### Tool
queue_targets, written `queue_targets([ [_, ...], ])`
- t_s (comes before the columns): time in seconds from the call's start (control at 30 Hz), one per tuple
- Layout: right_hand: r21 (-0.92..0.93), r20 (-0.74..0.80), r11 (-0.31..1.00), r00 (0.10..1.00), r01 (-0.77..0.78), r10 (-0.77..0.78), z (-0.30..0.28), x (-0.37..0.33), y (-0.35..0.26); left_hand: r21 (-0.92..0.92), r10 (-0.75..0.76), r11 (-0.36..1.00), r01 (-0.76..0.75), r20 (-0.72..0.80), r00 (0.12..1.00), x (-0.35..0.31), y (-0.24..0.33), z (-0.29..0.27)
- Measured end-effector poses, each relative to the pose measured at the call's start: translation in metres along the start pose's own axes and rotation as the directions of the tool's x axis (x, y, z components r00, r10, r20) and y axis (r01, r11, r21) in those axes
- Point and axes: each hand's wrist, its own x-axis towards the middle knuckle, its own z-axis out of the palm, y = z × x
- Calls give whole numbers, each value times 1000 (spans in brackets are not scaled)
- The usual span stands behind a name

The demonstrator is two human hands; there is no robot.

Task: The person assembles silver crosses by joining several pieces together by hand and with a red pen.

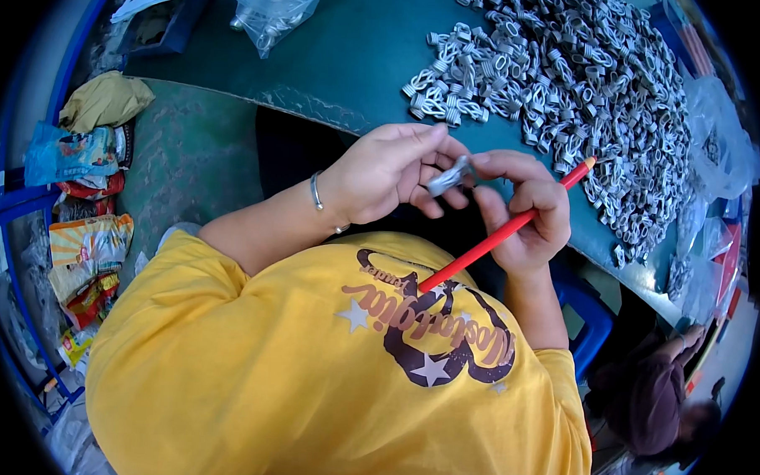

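A small silvery metal piece, blurred, is between my two hands, over the table's near edge. My left hand is turned palm up with its thumb raised and fingers loosely spread; the piece is in front of these fingers, and no grip on it shows. My right hand has its fingers wrapped round a slim red pencil-like stick, whose tapered, pale orange end points up and right. The right index fingertip is at the piece's edge; whether it touches cannot be told. Beyond my hands lies a large pile of similar grey metal pieces.
The green table curves round in front of me. Clear plastic bags lie at its back and right side. Colourful packets fill a blue rack at left. A blue stool and another person are at right.
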Motion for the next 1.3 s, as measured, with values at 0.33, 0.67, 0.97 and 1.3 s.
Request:
queue_targets([
  [0.33, -594, 68, 802, 989, -64, 129, -3, 18, 30, 334, 189, 933, -136, -132, 973, -8, 5, -2],
  [0.67, -178, -115, 973, 985, -149, 130, -3, 1, 17, 556, 414, 780, -287, -114, 903, 1, -1, 4],
  [0.97, 459, 41, 694, 793, -555, 608, -12, -13, 6, 778, 652, 270, -568, 286, 702, 4, -5, -3],
  [1.3, 177, -204, 969, 956, -175, 210, -2, -12, 3, 665, 543, 613, -427, 38, 839, -2, -6, 7],
])
